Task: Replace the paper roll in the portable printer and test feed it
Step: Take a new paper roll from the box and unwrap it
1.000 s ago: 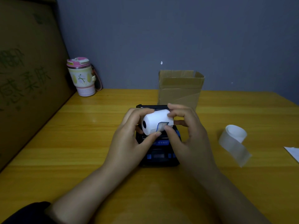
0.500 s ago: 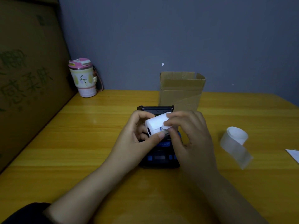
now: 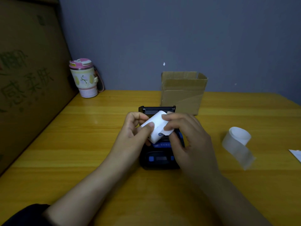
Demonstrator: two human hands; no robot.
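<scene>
Cardboard sheet (image 3: 24,82) leaning along the far left, a pastel tumbler (image 3: 84,79) behind it on the yellow table (image 3: 81,152). Now the action at centre: left hand (image 3: 132,132) curled round the new paper roll (image 3: 155,126), thumb pressed across its upper face, fingers wrapped behind. The roll hangs just above the black printer (image 3: 160,159), whose lid (image 3: 157,109) stands open at the back. Long axis runs on a slant, near end toward the wearer's left, far end up toward the lid, so it wants turning crosswise before it drops into the bay, by the look of it. Right hand (image 3: 187,137) pinches the loose leading edge near a small blue sticker (image 3: 160,134), fingers closed on that flap. Both hands touch the roll. Behind sits an open carton (image 3: 183,92); well to the right, a loose curl of spent paper (image 3: 237,144) lies on the table.
</scene>
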